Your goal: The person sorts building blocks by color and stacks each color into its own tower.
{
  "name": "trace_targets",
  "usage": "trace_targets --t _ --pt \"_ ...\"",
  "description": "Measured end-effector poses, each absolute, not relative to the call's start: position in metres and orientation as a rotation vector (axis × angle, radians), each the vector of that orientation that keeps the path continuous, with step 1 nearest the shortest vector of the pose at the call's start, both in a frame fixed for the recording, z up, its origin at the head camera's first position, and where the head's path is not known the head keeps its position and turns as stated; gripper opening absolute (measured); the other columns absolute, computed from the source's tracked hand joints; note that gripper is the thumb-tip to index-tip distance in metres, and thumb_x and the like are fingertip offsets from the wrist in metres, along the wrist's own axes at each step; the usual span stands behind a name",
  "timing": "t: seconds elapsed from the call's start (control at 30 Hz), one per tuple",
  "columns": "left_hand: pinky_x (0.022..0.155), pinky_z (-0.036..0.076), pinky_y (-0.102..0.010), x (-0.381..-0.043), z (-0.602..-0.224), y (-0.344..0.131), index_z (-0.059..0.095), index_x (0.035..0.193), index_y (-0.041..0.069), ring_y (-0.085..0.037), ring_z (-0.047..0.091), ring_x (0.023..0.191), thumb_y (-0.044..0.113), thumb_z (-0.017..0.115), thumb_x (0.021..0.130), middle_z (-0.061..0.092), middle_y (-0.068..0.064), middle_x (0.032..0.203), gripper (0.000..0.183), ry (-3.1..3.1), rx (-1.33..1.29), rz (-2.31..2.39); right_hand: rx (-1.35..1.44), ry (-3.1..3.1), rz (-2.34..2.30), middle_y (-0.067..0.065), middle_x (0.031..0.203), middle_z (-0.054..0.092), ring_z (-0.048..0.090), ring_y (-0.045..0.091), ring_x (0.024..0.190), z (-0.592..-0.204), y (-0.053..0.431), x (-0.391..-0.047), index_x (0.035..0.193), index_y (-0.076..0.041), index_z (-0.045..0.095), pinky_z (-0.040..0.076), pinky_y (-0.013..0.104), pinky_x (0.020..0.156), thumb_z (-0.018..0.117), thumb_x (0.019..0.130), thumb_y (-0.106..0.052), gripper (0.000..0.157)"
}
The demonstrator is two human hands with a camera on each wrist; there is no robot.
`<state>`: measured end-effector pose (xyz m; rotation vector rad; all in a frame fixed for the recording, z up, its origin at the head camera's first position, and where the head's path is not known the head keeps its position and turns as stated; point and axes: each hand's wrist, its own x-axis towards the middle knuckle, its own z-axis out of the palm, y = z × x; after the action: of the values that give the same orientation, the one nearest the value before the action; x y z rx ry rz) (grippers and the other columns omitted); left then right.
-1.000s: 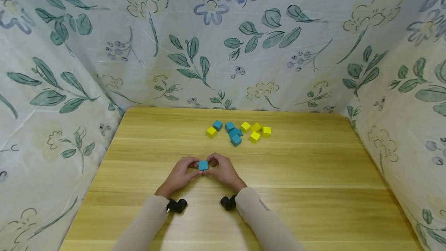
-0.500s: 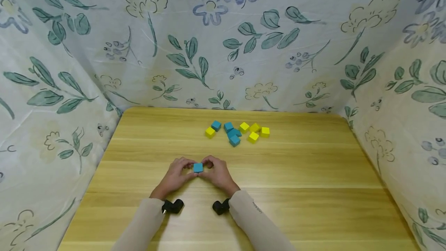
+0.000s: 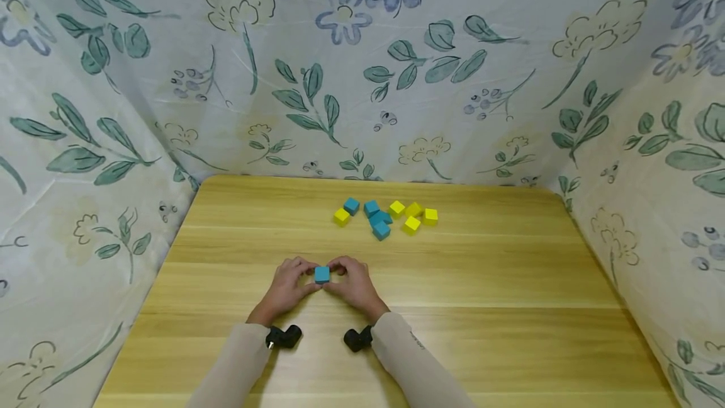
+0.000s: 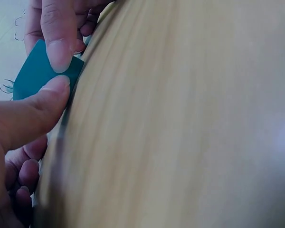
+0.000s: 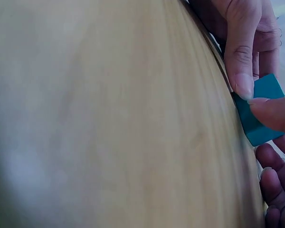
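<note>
A blue cube (image 3: 321,274) is held between both hands, low over the wooden table in front of the body. My left hand (image 3: 287,288) pinches its left side and my right hand (image 3: 355,288) its right side. In the left wrist view, the two thumbs meet on the near face of the cube (image 4: 31,78). From the right wrist view, the same cube (image 5: 251,126) sits close to the table surface, its far faces covered by fingers.
Beyond the hands, several loose blue cubes (image 3: 381,230) and yellow cubes (image 3: 411,225) lie grouped near the back of the table (image 3: 498,282). One yellow cube (image 3: 342,216) rests beside a blue cube (image 3: 352,206) at the group's left. Flower-patterned cloth (image 3: 340,99) walls the back and sides.
Both hands have shifted slightly left and a little toward the body with the blue cube between them. The other cubes stay where they were on the table.
</note>
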<state>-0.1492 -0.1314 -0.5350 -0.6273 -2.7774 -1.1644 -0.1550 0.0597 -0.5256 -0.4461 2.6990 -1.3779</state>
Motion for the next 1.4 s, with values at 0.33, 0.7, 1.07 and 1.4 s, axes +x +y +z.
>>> trace_targets --t 0.33,0.7,1.07,1.4 --pt "0.078 0.031 -0.038 -0.148 -0.536 -0.133 0.065 0.106 0.011 -0.016 0.044 0.085 0.026 0.073 0.075 0.054 0.005 0.090 0.035 -2.785 -0.623 -1.145 -0.429 2.691 -1.392 -0.002 0.095 0.063 0.054 0.015 0.086 -0.526 0.059 -0.154 0.100 -0.015 0.065 0.028 0.036 0.084 0.076 0.072 -0.026 0.032" --pt "0.081 0.032 -0.040 -0.149 -0.534 -0.131 0.064 0.107 0.009 -0.019 0.045 0.088 0.028 0.071 0.076 0.053 0.003 0.091 0.037 -2.812 -0.620 -1.124 -0.306 2.452 -1.654 0.000 0.104 0.061 0.053 0.018 0.094 -0.531 0.078 -0.157 0.110 -0.014 0.061 0.040 0.034 0.084 0.076 0.074 -0.024 0.041" --pt "0.080 0.032 -0.040 -0.150 -0.536 -0.132 0.063 0.107 0.008 -0.019 0.045 0.088 0.027 0.072 0.076 0.053 0.003 0.091 0.037 -2.808 -0.622 -1.093 0.359 2.406 -2.193 0.012 0.094 0.055 0.052 0.017 0.074 -0.527 0.133 -0.179 0.112 -0.001 0.058 0.048 0.020 0.061 0.072 0.077 -0.010 0.039" --pt "0.083 0.032 -0.041 -0.147 -0.531 -0.131 0.062 0.109 0.009 -0.018 0.044 0.088 0.023 0.071 0.078 0.052 0.004 0.091 0.035 -2.862 -0.602 -1.129 0.410 2.541 -2.052 0.009 0.082 0.055 0.054 0.017 0.057 -0.528 0.141 -0.203 0.116 -0.007 0.057 0.049 0.027 0.051 0.075 0.074 -0.014 0.046"
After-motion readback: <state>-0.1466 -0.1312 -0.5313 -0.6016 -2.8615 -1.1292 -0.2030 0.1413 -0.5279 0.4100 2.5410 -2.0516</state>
